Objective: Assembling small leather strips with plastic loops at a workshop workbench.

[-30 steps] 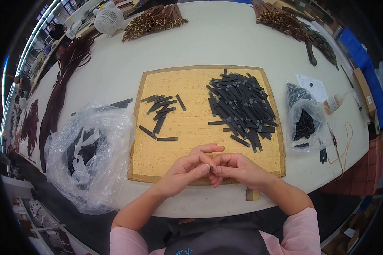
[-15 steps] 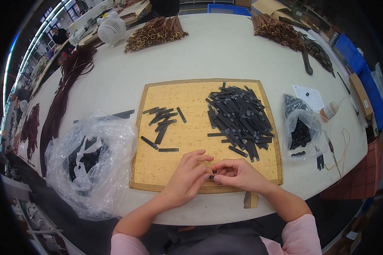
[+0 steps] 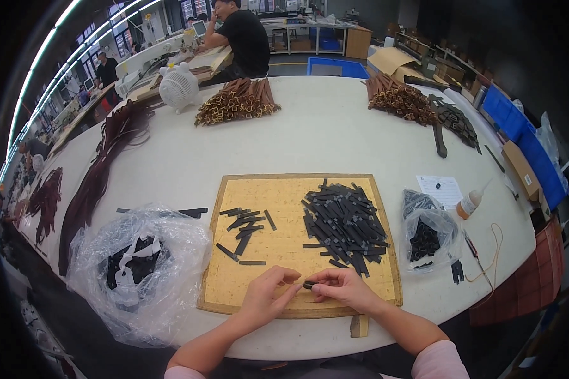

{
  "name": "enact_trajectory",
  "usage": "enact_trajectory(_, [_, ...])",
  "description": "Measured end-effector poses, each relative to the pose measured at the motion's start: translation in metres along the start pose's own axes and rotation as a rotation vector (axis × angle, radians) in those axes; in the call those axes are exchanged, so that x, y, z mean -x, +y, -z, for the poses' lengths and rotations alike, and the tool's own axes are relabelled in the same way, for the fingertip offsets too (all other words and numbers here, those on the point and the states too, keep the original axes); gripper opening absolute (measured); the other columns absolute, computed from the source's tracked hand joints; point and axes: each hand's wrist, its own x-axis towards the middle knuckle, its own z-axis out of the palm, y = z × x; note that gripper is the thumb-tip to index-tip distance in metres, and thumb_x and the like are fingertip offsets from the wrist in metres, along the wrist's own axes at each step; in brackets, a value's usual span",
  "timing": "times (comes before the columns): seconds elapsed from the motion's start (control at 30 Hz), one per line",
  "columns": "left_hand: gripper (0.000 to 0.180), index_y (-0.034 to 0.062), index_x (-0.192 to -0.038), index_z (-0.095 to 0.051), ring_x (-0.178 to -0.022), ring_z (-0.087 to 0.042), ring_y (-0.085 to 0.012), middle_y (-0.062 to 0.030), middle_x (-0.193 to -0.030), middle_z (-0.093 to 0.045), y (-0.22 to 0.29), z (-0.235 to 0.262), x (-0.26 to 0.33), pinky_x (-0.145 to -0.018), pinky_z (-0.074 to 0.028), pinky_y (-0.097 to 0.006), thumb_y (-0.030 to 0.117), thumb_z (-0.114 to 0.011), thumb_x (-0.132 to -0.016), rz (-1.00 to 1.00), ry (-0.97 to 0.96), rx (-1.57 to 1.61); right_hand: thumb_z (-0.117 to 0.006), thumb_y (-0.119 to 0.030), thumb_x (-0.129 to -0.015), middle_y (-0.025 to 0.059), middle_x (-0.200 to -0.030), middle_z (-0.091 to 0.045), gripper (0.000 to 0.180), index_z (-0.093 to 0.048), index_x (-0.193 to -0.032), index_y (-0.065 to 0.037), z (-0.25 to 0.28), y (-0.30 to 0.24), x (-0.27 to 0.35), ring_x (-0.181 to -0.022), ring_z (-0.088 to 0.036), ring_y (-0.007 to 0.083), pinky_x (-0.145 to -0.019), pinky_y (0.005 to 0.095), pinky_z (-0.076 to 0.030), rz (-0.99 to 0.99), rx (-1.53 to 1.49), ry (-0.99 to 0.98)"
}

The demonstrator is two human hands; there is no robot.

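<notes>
Far left on the white surface [image 3: 335, 136] we've got a crumpled clear bag [image 3: 139, 271] w/ dark pieces and white bits inside, and a few flat black strips just beyond it.

Next comes the cork board [image 3: 278, 196]. On its left half sits a small scatter of black strips [image 3: 243, 230], roughly a dozen, lying loose and apart from each other. We'd judge these as the lesser batch, though whether they're finished or waiting we can't tell.

At the board's near edge our left hand [image 3: 269, 297] and right hand [image 3: 341, 289] meet. Both sets of fingers are pinched closed on one small black loop piece [image 3: 309, 285], held between them just above the board.

Right half of the board: a big heap of black strips [image 3: 344, 221], many more than the scatter, so by our read most of the work is left.

Further right, a second clear bag [image 3: 427, 230] of small black bits, a paper sheet, a small glue bottle [image 3: 468, 203] and a cord. Belt bundles lie at the far edge.
</notes>
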Motion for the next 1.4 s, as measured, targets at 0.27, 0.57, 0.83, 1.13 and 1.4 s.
enact_trajectory(0.27, [0.016,-0.0017,-0.096,-0.071,-0.08,-0.074,-0.0218,-0.0145,-0.089,-0.074,-0.011,-0.007,0.0,-0.073,-0.058,-0.031,0.013,-0.073,-0.091,0.074,-0.097,0.101,-0.067,-0.008,-0.096,0.0074,-0.104,-0.071,0.029,-0.065,-0.122,0.004,0.001,0.002,-0.002,-0.087,-0.069,0.0115,-0.079,0.0238,-0.058,0.044,0.005,0.032])
enact_trajectory(0.57, [0.017,-0.0011,-0.101,-0.072,-0.082,-0.074,-0.0235,-0.0135,-0.089,-0.074,-0.014,-0.007,0.0,-0.074,-0.057,-0.031,0.012,-0.073,-0.09,-0.02,-0.017,0.046,-0.067,-0.008,-0.096,0.006,-0.099,-0.072,0.026,-0.066,-0.12,0.002,-0.008,-0.004,-0.001,-0.086,-0.07,0.0104,-0.077,0.0219,-0.055,0.086,0.184,0.051])
enact_trajectory(0.83, [0.017,-0.0026,-0.104,-0.072,-0.084,-0.071,-0.0148,-0.011,-0.093,-0.075,-0.015,-0.004,-0.001,-0.075,-0.055,-0.029,0.008,-0.072,-0.09,0.053,-0.083,0.137,-0.068,-0.008,-0.095,0.0057,-0.098,-0.072,0.026,-0.067,-0.119,0.002,-0.006,0.001,0.001,-0.082,-0.067,0.0073,-0.075,0.0202,-0.054,0.147,0.263,0.081])
enact_trajectory(1.13, [0.017,-0.003,-0.102,-0.072,-0.08,-0.069,-0.0135,-0.0098,-0.089,-0.075,-0.012,-0.014,-0.001,-0.073,-0.055,-0.028,0.009,-0.073,-0.091,0.073,-0.128,0.025,-0.069,-0.008,-0.094,0.0028,-0.094,-0.072,0.021,-0.07,-0.113,0.001,0.0,0.0,0.007,-0.076,-0.063,0.003,-0.067,0.0178,-0.051,0.211,0.414,0.123])
enact_trajectory(1.4, [0.015,-0.004,-0.102,-0.071,-0.079,-0.07,-0.0124,-0.0116,-0.091,-0.074,-0.026,-0.022,-0.002,-0.071,-0.056,-0.025,0.006,-0.072,-0.09,0.079,-0.05,0.254,-0.071,-0.008,-0.093,0.0019,-0.092,-0.072,0.02,-0.071,-0.11,0.001,-0.003,-0.001,0.003,-0.073,-0.061,0.0026,-0.066,0.0178,-0.05,0.251,0.455,0.177])
